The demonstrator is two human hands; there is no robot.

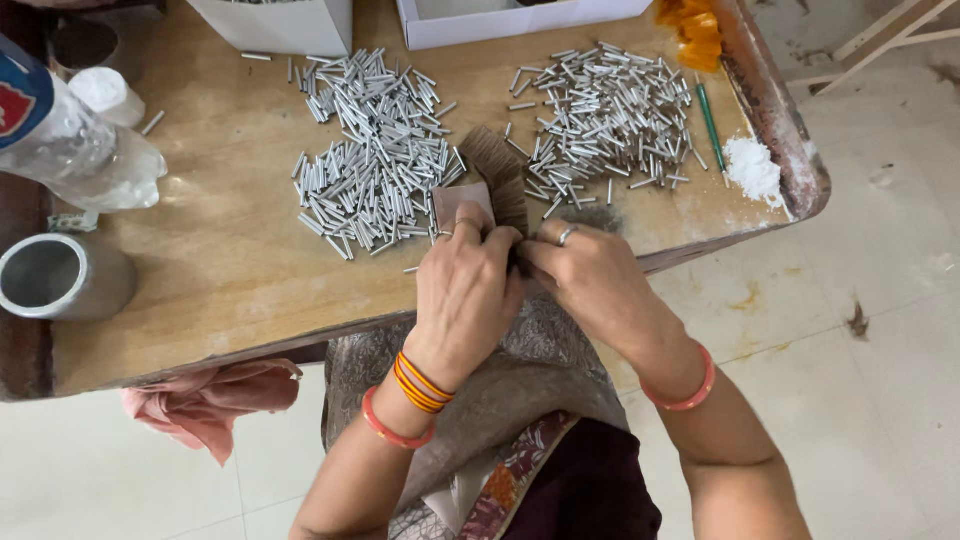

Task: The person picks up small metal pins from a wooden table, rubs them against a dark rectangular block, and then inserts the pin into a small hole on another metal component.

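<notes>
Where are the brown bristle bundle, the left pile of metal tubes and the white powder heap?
Brown bristle bundle [497, 175], head view: on its fanned middle, above the hands.
Left pile of metal tubes [375, 160], head view: centre of the pile.
White powder heap [752, 167], head view: middle of the heap, by the table's right edge.

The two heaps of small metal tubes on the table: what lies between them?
In the head view, a fanned bundle of brown bristles lies between the left heap and the right heap, held at its near end by both hands.

Two heaps of metal tubes [375, 160] [605, 115], two white boxes [285, 22] [515, 18], one metal cup [55, 278], one plastic bottle [70, 135].
</notes>
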